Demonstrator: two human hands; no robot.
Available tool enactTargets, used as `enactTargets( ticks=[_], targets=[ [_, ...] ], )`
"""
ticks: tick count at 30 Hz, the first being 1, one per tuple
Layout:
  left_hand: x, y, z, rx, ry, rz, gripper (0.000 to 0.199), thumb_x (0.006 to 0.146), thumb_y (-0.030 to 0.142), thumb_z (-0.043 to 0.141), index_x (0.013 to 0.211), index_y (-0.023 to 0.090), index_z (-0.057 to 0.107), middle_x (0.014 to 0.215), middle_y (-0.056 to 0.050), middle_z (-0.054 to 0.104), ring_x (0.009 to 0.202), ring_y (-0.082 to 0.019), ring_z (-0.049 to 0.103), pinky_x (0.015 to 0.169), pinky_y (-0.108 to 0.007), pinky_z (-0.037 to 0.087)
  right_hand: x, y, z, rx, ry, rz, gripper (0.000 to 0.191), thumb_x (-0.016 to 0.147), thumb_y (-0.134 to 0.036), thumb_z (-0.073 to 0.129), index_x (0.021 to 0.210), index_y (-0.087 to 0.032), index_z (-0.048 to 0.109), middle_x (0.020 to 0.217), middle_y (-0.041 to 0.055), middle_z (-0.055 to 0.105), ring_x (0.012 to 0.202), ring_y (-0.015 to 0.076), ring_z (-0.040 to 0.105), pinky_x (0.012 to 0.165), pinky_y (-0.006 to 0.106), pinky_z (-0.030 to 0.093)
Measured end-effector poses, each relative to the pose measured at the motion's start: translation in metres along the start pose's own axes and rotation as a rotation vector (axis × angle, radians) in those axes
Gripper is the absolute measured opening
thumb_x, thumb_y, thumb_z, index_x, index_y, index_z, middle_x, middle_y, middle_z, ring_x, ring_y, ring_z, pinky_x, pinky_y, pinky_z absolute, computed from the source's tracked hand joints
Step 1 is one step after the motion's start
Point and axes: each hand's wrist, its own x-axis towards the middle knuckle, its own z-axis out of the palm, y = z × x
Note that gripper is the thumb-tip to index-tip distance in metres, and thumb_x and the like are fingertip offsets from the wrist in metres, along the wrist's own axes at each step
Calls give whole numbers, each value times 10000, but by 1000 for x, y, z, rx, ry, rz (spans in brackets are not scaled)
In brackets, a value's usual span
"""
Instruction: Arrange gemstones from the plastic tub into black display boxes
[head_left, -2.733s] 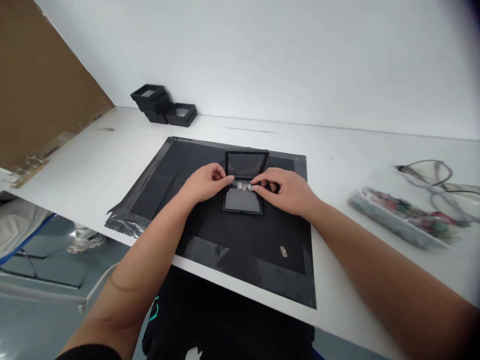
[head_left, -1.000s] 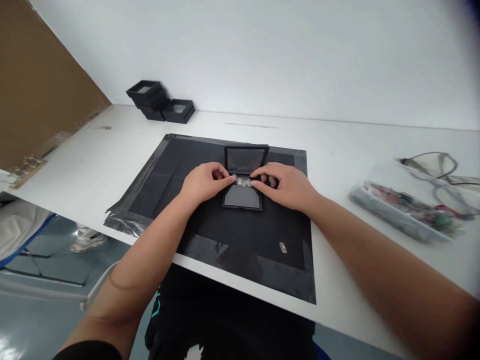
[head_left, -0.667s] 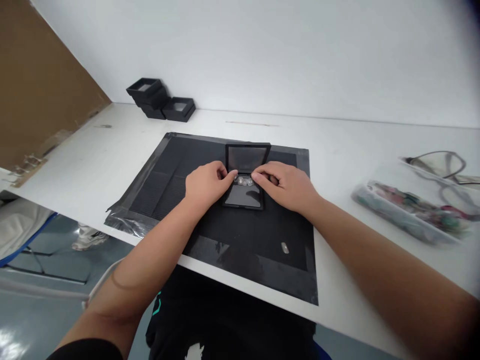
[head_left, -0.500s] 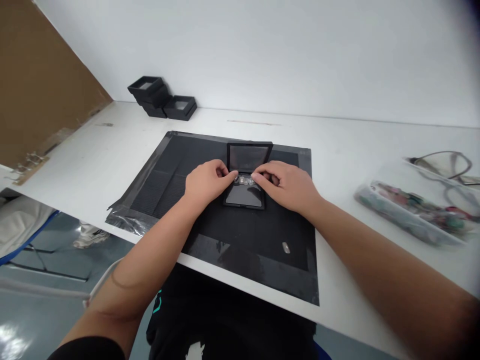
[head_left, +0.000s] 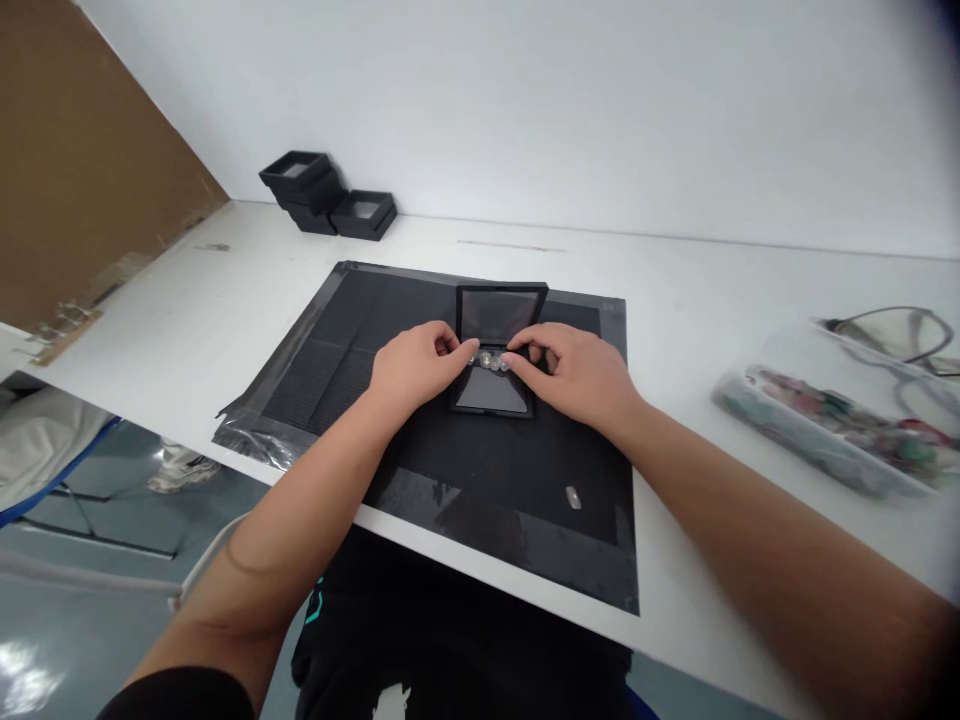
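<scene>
A black display case [head_left: 491, 390] with film windows lies open on the black mat, its lid [head_left: 501, 315] tilted up at the back. Over the hinge side of its lower half runs a short row of clear round beads [head_left: 491, 362]. My left hand [head_left: 420, 365] pinches the row's left end between thumb and fingers. At the right end my right hand [head_left: 574, 370] is closed in a pinch on the beads. Whether a string joins them is too small to tell. The fingertips partly hide both ends.
The black mat [head_left: 442, 470] is taped to the white table, with a small clear oblong piece [head_left: 573, 498] at its lower right. Black boxes [head_left: 300, 185] are stacked at the back left. On the right stand a clear tray of colourful items [head_left: 847, 425] and a pair of glasses [head_left: 892, 335].
The view has shifted very slightly. Both hands keep their pinch on the beads over the open case, with hardly any movement of the fingers.
</scene>
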Motion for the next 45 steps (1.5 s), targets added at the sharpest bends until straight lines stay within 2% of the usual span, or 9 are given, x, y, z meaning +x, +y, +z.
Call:
enactTargets(
  ticks=[6,11,18,29,35,39,42,45],
  targets=[
    [-1,0,1,22,2,5,356,868,582,553,799,244,638,842,-15,702,781,-207,612,662,-291,374,1,-3,0,3,-5,39,193,839,-405,631,939,-263,715,824,11,668,647,150,540,571,293,358],
    [-2,1,1,35,0,14,330,874,548,550,822,236,640,855,-18,702,760,-187,594,641,-284,350,2,-3,-1,20,-29,72,187,827,-373,625,953,-272,721,829,4,670,659,152,547,602,298,374],
    [-1,-1,0,24,-8,22,369,872,583,537,819,232,637,853,-23,706,750,-185,591,619,-283,325,4,7,-8,114,-102,22,205,853,-386,635,970,-266,752,825,10,670,600,126,506,590,295,399],
    [0,-4,-3,-5,-41,51,369,881,579,535,853,230,652,869,-29,715,737,-181,595,617,-283,331,3,12,-8,159,-71,-50,208,845,-430,683,907,-259,783,791,18,672,605,131,506,595,308,407],
    [0,-5,-2,-5,-40,70,405,847,638,569,844,243,658,863,-13,709,741,-182,597,602,-279,321,3,-2,-4,70,-42,62,243,837,-478,672,829,-245,737,693,2,631,581,135,489,548,299,354],
    [-1,-4,-2,-10,-39,63,473,854,685,531,844,229,656,868,-29,713,736,-178,595,605,-271,317,3,-5,-2,66,-41,95,245,802,-478,704,842,-237,719,679,-4,623,564,130,487,536,289,349],
    [-1,-3,-2,-3,-34,51,493,881,690,483,847,227,649,866,-34,712,750,-190,602,610,-274,321,2,0,-4,77,-55,42,214,815,-443,694,865,-237,727,696,-3,620,567,128,487,545,289,366],
    [-2,-2,-3,17,-37,42,508,907,693,430,846,236,643,848,-33,702,773,-212,613,620,-280,334,0,5,-5,103,-75,-77,212,857,-392,653,979,-255,757,727,-1,610,602,133,496,592,296,399]
  ],
)
